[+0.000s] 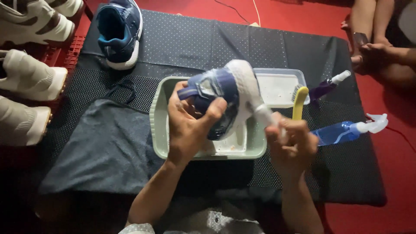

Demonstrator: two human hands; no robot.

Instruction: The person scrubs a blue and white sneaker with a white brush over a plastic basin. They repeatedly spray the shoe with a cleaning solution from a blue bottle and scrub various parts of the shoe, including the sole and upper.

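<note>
- A red floor (390,182) carries a dark dotted mat (268,43), and a grey cloth (108,147) lies over the mat's near-left part.
- At the mat's middle sits a pale green rectangular plastic basin (158,112); a clear shallow plastic tray (277,89) touches the basin's far-right corner, with a yellow-handled brush (299,102) leaning at the tray's right edge.
- Two spray bottles lie near the mat's right edge: a purple one (323,89) and, nearer, a blue one (340,131) with a white trigger.
- A second navy sneaker (121,30) stands at the mat's far-left corner; cream-coloured shoes (30,78) line the floor beyond the left edge.
- Another person's bare legs (372,26) show at the far right.
- The left hand (186,123) is closed around a navy blue sneaker with a white sole (221,97), fingers wrapped over its upper, holding it tilted above the basin.
- The right hand (292,145) is clenched on a small white brush (264,115), blurred, whose tip meets the sneaker's white sole edge.
- The sneaker's sole faces up and to the right, its white rim looking wet or foamy.
</note>
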